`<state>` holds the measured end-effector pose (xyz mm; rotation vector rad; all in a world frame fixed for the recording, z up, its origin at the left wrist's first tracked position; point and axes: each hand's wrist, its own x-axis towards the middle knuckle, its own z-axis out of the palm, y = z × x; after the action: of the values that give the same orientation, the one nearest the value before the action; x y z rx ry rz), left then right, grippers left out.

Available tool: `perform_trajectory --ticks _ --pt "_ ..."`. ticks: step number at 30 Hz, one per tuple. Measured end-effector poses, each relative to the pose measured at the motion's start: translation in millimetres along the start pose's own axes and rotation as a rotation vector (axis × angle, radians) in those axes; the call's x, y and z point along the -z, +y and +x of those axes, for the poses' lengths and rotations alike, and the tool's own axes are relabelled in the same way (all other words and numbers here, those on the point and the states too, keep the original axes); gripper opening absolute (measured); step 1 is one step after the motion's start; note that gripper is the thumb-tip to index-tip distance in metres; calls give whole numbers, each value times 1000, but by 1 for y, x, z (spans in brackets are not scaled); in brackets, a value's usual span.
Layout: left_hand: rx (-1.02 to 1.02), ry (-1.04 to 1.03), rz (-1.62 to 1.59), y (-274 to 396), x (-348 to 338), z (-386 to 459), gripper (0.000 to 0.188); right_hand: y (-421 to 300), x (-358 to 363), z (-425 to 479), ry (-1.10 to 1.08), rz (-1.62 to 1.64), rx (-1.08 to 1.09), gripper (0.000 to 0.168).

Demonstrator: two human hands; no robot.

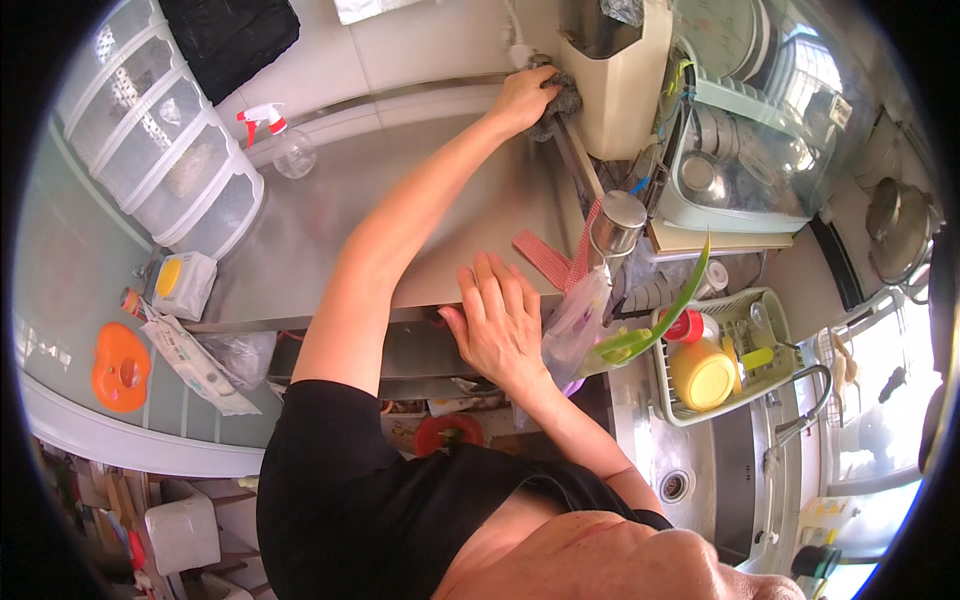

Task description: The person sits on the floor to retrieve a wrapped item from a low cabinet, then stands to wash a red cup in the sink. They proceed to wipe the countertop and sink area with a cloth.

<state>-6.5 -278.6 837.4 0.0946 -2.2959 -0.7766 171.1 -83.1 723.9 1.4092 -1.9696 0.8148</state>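
My left hand (pixel 529 96) reaches across a stainless steel worktop (pixel 465 180) to its far right corner. Its fingers grip a crumpled dark grey cloth or scouring pad (pixel 562 105), pressed against the metal edge strip. My right hand (pixel 499 319) is palm down at the worktop's front edge, thumb apart and nothing held. Whether it rests on the edge or hovers I cannot tell. Just right of its fingertips lie red checked fabric straps (pixel 544 259). A thin plastic bag (pixel 577 315) hangs beside that hand, with a long green leaf (pixel 682 296) close by.
A clear spray bottle (pixel 292 150) and stacked clear plastic bins (pixel 187 165) stand left. A tall cream container (pixel 619 90), a metal canister (pixel 621 217) and a dish box (pixel 742 169) line the right. Nearer are a green basket (pixel 784 315) and a sink (pixel 697 465).
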Motion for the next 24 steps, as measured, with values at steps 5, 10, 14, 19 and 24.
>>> perform_trajectory --ticks 5,10,14,19,24 --pt "-6 -108 -184 30 5 -37 37 2 1 1 22 -1 4 49" --pt "-11 -248 -540 45 7 -65 25 2 2 1 50 -7 21 48" --pt "124 -331 -781 78 22 -100 24 2 0 -1 70 -1 30 47" --pt "123 -275 -1055 110 56 -120 27 1 1 -1 80 10 32 49" --pt "-609 -326 -246 136 34 -116 32 0 1 -3 101 14 35 48"
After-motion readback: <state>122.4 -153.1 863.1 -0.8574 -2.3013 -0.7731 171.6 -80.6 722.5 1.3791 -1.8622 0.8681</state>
